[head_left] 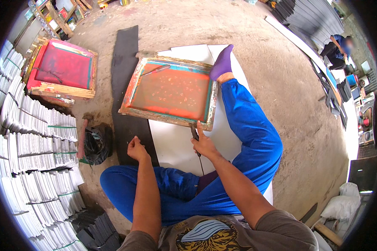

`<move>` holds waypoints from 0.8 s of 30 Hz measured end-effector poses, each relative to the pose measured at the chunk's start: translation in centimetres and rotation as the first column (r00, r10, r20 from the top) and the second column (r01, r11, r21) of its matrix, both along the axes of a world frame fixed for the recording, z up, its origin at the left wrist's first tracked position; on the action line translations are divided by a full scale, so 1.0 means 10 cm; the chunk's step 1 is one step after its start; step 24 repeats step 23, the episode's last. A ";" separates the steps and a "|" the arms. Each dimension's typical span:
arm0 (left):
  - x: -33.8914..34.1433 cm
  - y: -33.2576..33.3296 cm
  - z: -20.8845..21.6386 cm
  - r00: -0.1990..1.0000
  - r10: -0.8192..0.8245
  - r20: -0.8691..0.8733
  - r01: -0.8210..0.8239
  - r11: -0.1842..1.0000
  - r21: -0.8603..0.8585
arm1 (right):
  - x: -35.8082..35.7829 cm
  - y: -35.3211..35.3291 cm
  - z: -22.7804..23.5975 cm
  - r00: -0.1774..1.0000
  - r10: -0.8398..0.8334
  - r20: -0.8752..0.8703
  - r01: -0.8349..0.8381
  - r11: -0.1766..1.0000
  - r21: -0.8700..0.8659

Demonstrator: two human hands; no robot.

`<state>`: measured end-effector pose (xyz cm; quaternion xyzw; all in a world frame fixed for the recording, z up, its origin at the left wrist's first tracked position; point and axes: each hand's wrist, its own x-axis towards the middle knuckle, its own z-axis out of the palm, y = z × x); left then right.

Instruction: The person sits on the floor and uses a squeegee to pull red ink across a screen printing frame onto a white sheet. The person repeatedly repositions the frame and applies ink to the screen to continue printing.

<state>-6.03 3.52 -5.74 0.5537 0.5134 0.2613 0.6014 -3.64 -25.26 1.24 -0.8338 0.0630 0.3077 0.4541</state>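
In front of me lies a wooden screen-printing frame (168, 119) with paint-stained edges and orange-brown mesh. My right hand (206, 146) is at its near edge, index finger extended along the wood. The other fingers are closed around a dark slim-handled tool (194, 133); a thin dark line, shaft or cord, runs from it toward my lap. My left hand (138, 149) is raised short of the frame, fingers pinched; what they hold, if anything, is too small to tell. A slim tool with a reddish handle (156, 70) lies on the mesh. My purple-socked foot (223, 62) touches the frame's far right corner.
White sheets (171, 146) and a black strip (125, 83) lie under the frame. A pink-red screen frame (65, 65) rests at far left. Stacks of bundled paper (37, 146) line the left, near a black plastic bag (98, 144). Another person (338, 51) sits at far right.
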 end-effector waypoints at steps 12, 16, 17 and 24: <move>0.03 -0.12 0.15 0.998 0.042 -0.055 -0.028 0.969 0.247 | 0.05 -0.07 -0.08 0.985 0.061 0.164 -0.035 0.988 -0.153; 0.00 -0.04 0.03 1.000 0.014 -0.012 -0.011 0.971 0.240 | 0.22 0.04 0.09 0.963 0.154 0.219 -0.069 0.934 -0.351; -0.01 -0.05 0.03 1.000 0.011 -0.012 -0.008 0.975 0.221 | 0.24 0.08 0.20 0.973 0.152 0.176 -0.076 0.924 -0.375; 0.00 -0.11 0.04 0.998 0.012 -0.057 -0.001 0.981 0.194 | 0.27 0.17 0.30 0.988 0.153 0.023 -0.125 0.876 -0.466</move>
